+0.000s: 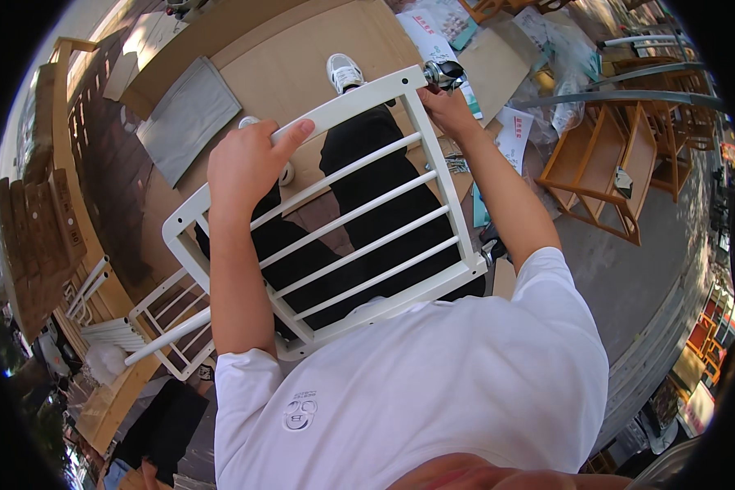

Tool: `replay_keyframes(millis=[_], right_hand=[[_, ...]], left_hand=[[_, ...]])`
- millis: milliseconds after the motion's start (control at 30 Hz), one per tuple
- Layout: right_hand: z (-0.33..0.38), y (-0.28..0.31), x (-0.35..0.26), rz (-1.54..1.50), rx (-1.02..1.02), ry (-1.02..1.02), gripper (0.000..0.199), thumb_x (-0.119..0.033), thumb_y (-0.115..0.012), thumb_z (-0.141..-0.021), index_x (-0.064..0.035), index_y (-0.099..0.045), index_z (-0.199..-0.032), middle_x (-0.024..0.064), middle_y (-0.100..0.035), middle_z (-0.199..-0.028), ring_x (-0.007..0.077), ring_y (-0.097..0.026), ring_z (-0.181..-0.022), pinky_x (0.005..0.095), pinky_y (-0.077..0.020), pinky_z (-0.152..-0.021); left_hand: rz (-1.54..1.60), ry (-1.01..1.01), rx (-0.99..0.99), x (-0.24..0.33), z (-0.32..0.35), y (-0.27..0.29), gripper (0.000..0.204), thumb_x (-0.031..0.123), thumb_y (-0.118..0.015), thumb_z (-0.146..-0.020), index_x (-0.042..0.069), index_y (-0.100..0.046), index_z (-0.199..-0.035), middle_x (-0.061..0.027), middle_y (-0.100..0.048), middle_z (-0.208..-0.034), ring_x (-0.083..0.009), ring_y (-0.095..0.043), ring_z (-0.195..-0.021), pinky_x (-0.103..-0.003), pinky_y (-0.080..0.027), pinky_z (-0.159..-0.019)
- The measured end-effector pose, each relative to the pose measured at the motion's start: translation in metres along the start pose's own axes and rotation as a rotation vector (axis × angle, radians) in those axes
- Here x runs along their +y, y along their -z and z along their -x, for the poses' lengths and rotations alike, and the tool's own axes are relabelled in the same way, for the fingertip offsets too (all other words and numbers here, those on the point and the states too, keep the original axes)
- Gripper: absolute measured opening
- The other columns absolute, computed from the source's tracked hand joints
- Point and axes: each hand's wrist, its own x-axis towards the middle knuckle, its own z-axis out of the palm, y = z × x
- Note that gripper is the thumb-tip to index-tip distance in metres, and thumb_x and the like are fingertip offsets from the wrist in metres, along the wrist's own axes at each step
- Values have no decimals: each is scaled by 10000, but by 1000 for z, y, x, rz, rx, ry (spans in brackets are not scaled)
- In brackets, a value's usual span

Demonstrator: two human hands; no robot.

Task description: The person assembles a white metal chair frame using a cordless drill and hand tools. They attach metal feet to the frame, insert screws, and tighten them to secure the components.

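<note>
From the head camera I look straight down at a white slatted frame (359, 220) propped upright against my lap, its top rail running from lower left up to upper right. My left hand (249, 159) is wrapped over that top rail about midway, fingers curled across it and thumb stretched along the bar, steadying the piece. My right hand (445, 106) sits at the upper right corner of the frame, closed around a small metal caster (443, 73) that meets the end of the corner post; I cannot tell whether the fingers pinch its stem or only press on it, as the wheel hides them. Beneath lie cardboard sheets (286, 57), a grey pad (184, 118), printed leaflets (445, 41) and wooden shelf units (608, 159) to the right, with another white railing part (151, 322) on the floor at left. I judge the step in hand to be fitting the caster into the post end. The next move seems to call for a firm, square push or twist along the post while the left hand braces the rail.
</note>
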Motion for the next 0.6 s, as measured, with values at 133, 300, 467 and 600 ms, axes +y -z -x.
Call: replay_keyframes(millis=[133,300,467,600], right_hand=[[39,-11,-5,195,227,-21,239,-209,-698,-1026,22,-717,-1083,23,-684,-787,106,-615,-689,255,-477,-629],[75,-21,-46,1034,372,552,133,-190,-726,-956,-62,-760,-950,90,-690,-752,234,-654,-616,331,-502,-573],[57,-28,-107,1299,289,759,72,-143,-731,-930,-77,-737,-959,84,-663,-759,253,-656,-665,371,-525,-612],[12,-20,-142,1167,-48,712,127,-105,-680,-970,-38,-729,-1067,91,-720,-914,196,-702,-802,317,-554,-704]], left_hand=[[-39,-6,-17,-1,-2,-2,719,696,-510,-992,35,-688,-773,-97,-730,-701,-337,-688,-740,-440,-519,-682],[-55,-10,-12,-3,-3,-3,705,679,-502,-1004,41,-689,-770,-46,-758,-708,-299,-703,-745,-421,-528,-689],[-33,-11,-12,0,0,0,717,688,-506,-995,30,-679,-768,-110,-719,-689,-354,-683,-742,-452,-521,-692],[-9,-14,0,-1,1,-2,720,689,-506,-993,23,-680,-780,-162,-682,-687,-393,-671,-754,-477,-516,-702]])
